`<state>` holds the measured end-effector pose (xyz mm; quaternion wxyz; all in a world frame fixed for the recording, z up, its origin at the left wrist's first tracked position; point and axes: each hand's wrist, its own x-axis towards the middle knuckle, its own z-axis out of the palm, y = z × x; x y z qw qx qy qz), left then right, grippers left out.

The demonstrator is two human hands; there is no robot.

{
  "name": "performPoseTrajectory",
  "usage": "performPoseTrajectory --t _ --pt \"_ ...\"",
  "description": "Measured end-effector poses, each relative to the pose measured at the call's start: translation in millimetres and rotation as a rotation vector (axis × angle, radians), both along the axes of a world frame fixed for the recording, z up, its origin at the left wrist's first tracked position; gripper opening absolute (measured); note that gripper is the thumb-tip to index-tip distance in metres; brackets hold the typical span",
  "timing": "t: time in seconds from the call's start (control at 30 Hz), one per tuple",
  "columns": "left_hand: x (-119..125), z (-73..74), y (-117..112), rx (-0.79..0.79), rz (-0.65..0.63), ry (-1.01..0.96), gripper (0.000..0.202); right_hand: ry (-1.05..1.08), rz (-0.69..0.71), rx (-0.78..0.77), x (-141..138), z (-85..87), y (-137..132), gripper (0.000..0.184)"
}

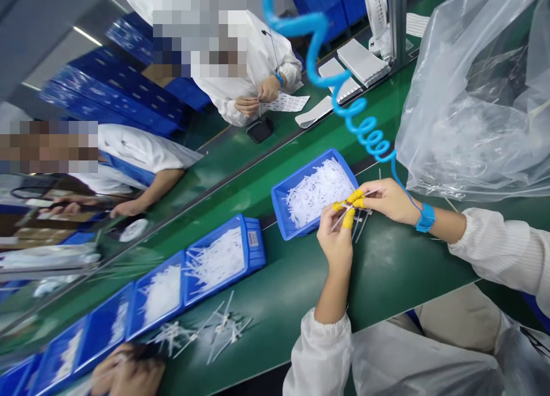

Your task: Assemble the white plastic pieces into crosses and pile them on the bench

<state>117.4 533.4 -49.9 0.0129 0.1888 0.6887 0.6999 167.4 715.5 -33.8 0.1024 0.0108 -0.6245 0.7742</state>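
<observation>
My left hand (pixel 336 241), with yellow finger cots, is closed in a pinch on a thin white plastic stick (pixel 339 220). My right hand (pixel 392 202), also in yellow finger cots, pinches another slender white plastic stick (pixel 373 192). The fingertips of both hands meet, and where the sticks cross or join is partly hidden. Just behind my hands stands a blue bin (pixel 281 212) filled with small white plastic pieces (pixel 320 189). Several similar sticks (pixel 363 227) lie on the green table beneath my fingers. A blue wrist strap (pixel 425 218) circles my right wrist.
A blue coiled cord (pixel 365 126) hangs down to my right wrist. Clear plastic bags (pixel 464 126) fill the right side. More blue bins (pixel 253 244) line the left, beside white stick assemblies (pixel 221 327). A co-worker's blurred hands (pixel 129 370) are at lower left; two other people work opposite.
</observation>
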Motion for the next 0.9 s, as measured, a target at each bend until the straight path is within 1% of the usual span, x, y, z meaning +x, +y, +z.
performPoseTrajectory --t 0.1,0.17,0.27,0.33,0.4,0.43,0.53,0.63,0.7,0.83,0.9 --pt "-0.5 0.8 -1.3 -0.029 -0.008 0.041 0.023 0.062 -0.003 0.028 0.9 -5.3 -3.2 0.027" --pt "-0.5 1.9 -1.7 -0.036 -0.010 0.047 0.020 0.080 0.000 0.070 1.8 -6.1 -4.7 0.028" --pt "-0.1 3.9 -2.0 -0.065 -0.019 0.011 0.021 0.090 -0.046 0.151 3.3 -2.6 -4.0 0.023" --pt "0.0 5.6 -2.6 -0.084 -0.033 -0.032 0.023 0.083 -0.076 0.244 4.3 1.8 -2.1 0.019" --pt "-0.6 7.5 -3.9 -0.107 -0.049 -0.052 0.025 0.082 -0.084 0.325 5.1 5.5 -0.5 0.015" --pt "-1.3 8.3 -4.7 -0.120 -0.053 -0.046 0.026 0.088 -0.084 0.340 5.2 6.6 -0.1 0.013" --pt "-3.8 9.8 -7.3 -0.148 -0.049 -0.023 0.026 0.109 -0.080 0.286 5.0 7.1 -0.8 0.010" --pt "-5.0 10.3 -8.3 -0.140 -0.054 -0.035 0.029 0.101 -0.063 0.221 5.3 9.0 -2.3 0.011" --pt "-4.5 10.9 -7.8 -0.121 -0.063 -0.057 0.033 0.087 -0.062 0.235 7.0 13.6 -2.5 0.011" --pt "-3.1 12.0 -5.4 -0.096 -0.054 -0.065 0.035 0.057 -0.065 0.334 11.6 23.9 -1.9 0.011" --pt "-3.3 10.8 -4.3 -0.074 -0.040 -0.066 0.035 0.044 -0.060 0.290 12.0 24.4 -2.7 0.010"
